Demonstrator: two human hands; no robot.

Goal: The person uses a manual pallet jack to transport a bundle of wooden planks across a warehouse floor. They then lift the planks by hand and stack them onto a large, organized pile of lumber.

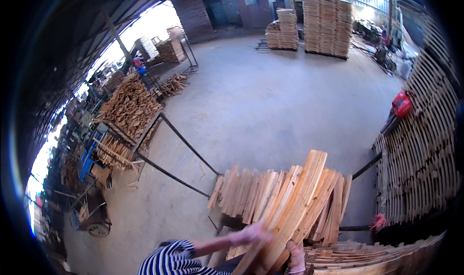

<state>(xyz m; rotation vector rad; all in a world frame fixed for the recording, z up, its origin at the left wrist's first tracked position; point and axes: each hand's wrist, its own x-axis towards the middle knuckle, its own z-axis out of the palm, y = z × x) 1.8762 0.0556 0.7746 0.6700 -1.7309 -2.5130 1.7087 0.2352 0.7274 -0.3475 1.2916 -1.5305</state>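
My left hand (pixel 251 232), in a pinkish work glove, is reaching across beside the wooden boards; motion smears its fingers. Lower right of it, my right hand (pixel 296 257), gloved with a bare thumb showing, grips the edge of some long wooden boards (pixel 295 202). These boards lean up and away from me, over a row of shorter wooden slats (pixel 251 188) lying on a dark metal frame. More slats (pixel 333 212) lie at a slant to the right of the gripped boards. The lower ends of the boards run out of view at the bottom.
Stacked slats (pixel 357 260) lie at the lower right. A tall slatted stack (pixel 420 154) with a red bag (pixel 401 104) stands at right. Black metal bars (pixel 186 139) cross on the left, near a wood heap (pixel 128 106) and a wheeled cart (pixel 92 214). Pallet stacks (pixel 327 26) stand far back.
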